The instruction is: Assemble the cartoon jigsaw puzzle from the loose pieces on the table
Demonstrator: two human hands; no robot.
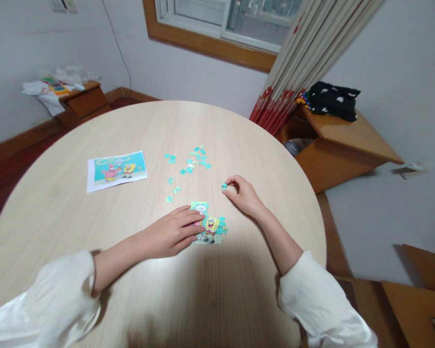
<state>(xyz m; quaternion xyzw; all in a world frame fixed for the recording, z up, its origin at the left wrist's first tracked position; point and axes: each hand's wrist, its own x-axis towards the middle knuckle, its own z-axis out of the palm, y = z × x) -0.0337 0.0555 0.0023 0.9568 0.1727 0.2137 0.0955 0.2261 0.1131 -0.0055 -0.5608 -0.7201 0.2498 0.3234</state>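
Note:
A partly joined jigsaw puzzle (212, 227) with cartoon figures lies on the table in front of me. My left hand (177, 229) rests flat with its fingers stretched over the puzzle's left side, hiding that part. Between the thumb and forefinger of my right hand (243, 195) is a small turquoise puzzle piece (224, 186), just above and right of the joined part. Several loose puzzle pieces (190, 167) are scattered beyond the puzzle, with a few more close to my left fingertips.
A printed reference picture (118, 170) lies at the left on the round wooden table (76, 212). Behind the table are a window and a long curtain (297, 63). Small wooden cabinets (351, 140) stand at both sides, with black cloth (331, 100) on the right one.

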